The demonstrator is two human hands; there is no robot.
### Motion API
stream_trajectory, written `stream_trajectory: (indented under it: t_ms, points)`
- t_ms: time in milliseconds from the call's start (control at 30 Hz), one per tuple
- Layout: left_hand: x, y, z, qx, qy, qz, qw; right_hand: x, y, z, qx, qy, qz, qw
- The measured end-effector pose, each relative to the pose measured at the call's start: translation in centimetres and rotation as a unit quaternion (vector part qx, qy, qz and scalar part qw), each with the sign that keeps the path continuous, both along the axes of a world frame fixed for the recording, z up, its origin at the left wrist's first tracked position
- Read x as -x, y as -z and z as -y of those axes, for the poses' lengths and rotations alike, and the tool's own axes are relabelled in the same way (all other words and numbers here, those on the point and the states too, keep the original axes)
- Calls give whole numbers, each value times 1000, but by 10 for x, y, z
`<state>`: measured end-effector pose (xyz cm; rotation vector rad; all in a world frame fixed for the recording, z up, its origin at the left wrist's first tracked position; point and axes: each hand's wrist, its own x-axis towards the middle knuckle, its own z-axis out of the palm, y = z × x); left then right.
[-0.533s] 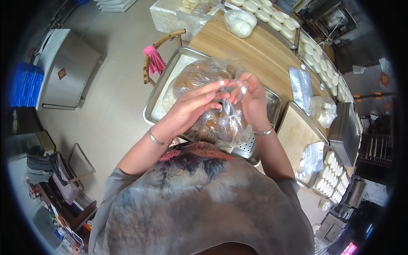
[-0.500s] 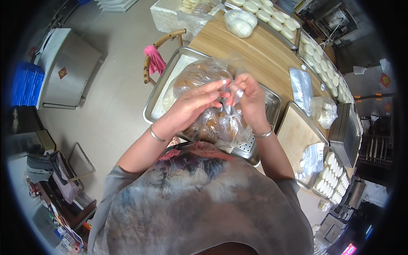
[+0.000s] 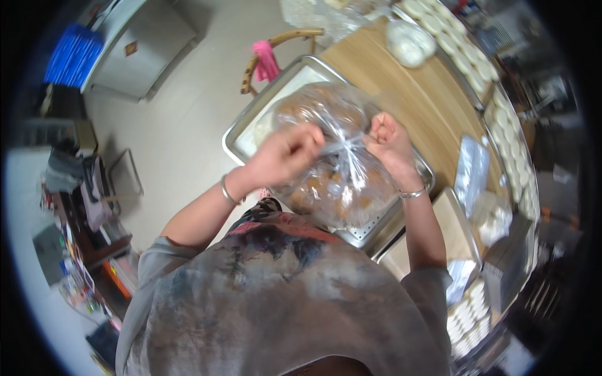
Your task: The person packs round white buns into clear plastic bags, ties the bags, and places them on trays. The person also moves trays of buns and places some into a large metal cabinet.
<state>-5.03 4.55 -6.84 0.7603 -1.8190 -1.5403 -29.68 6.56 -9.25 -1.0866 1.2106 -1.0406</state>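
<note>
From the head view, your left hand (image 3: 285, 153) and right hand (image 3: 389, 141) each have the fingers closed around a twisted strand of the clear plastic bag (image 3: 332, 163), pulling the two strands apart across its mouth. The bag sits in the metal tray (image 3: 251, 128) on the wooden surface (image 3: 401, 94), just in front of your chest.

The risk, as I judge it, is the thin film: pull too hard or unevenly and a strand could tear or slip from your fingers, letting the mouth fall open and the contents spill into the tray.

The bag looks full and rounded, its film glossy and wrinkled, with golden-brown baked pieces showing through; their exact kind is hard to tell.
</note>
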Motion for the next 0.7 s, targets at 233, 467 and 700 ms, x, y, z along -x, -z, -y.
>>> stream_trajectory:
  t_ms: [233, 467, 700]
  points:
    - [-18, 9, -19, 84, -1, 51, 995, 25, 14, 10, 64, -86, -215, 971]
    - [-137, -2, -75, 10, -176, 54, 983, 16, -44, -2, 92, -17, -329, 939]
    - [-368, 35, -245, -73, -424, 41, 902, -241, -95, -48, 234, -80, -431, 868]
